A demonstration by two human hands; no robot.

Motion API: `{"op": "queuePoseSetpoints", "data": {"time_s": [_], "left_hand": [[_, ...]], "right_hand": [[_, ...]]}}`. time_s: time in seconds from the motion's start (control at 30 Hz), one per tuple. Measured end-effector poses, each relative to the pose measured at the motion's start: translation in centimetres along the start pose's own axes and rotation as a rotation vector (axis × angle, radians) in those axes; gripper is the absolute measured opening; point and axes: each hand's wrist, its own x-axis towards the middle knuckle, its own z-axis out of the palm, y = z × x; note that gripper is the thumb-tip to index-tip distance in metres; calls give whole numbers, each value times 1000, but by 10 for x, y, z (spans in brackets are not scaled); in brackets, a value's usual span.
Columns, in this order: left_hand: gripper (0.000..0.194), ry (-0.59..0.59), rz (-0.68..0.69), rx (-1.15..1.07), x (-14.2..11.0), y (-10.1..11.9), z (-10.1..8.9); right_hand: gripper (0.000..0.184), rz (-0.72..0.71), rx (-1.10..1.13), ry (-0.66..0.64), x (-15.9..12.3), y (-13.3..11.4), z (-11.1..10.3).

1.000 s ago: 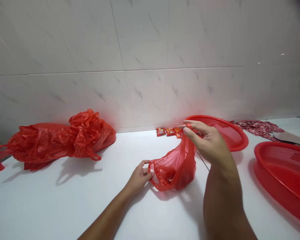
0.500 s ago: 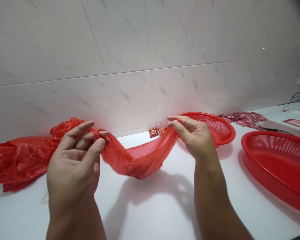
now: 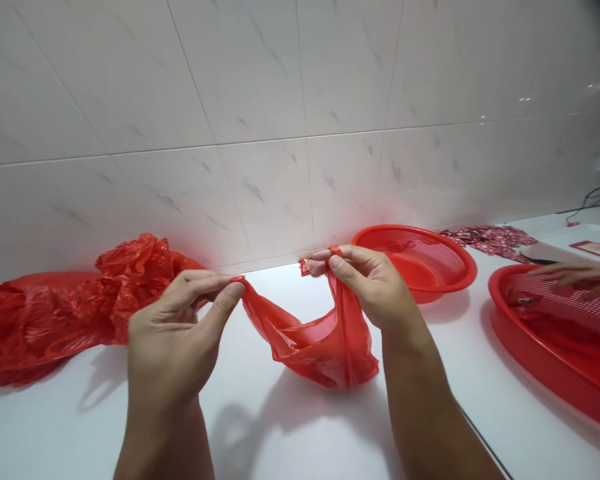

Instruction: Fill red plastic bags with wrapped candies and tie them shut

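Note:
A thin red plastic bag (image 3: 325, 353) hangs between my two hands above the white table, sagging in the middle. My left hand (image 3: 180, 327) pinches one upper end of it between thumb and fingers. With thumb and forefinger, my right hand (image 3: 375, 280) grips the other end, and a bit of red film pokes up between those fingers. Behind the right fingertips lies a small red printed packet (image 3: 306, 267), partly covered by them.
Crumpled red plastic bags (image 3: 55, 313) lie at the left. A round red basket (image 3: 415, 290) stands by the wall. Another person's hand (image 3: 585, 275) is over the larger red basket (image 3: 530, 357) at right. Behind are a patterned red heap (image 3: 490, 239) and a white tiled wall (image 3: 260, 80).
My hands have come closer together, the left moving right and lower. The bag hangs lower, its bulk nearer my right hand. Another person's hand has appeared over the right basket.

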Motion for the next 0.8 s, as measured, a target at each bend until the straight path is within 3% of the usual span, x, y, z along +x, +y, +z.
{"op": "queuePoseSetpoints", "data": {"time_s": [0.17,0.2,0.3,0.37,0.5,0.6,0.8], "left_hand": [[5,-191,51,-57,-8,1,10],[4,-237,57,-47,-11,2,13],[5,-373,37,-33,-16,4,16],[13,-423,3,-21,-16,5,13],[29,-552,-73,91,-11,5,2],[20,-627,-72,154,-9,5,-1],[11,-506,35,183,-11,3,5]], "right_hand": [[58,215,-18,-320,-7,-3,20],[55,232,-49,-372,-8,-4,26],[24,218,-139,-504,-11,-6,39],[32,216,-143,-550,-11,-6,41],[38,255,53,-522,-8,-3,31],[43,262,94,-521,-7,-3,24],[45,307,84,-407,-4,3,28]]}}
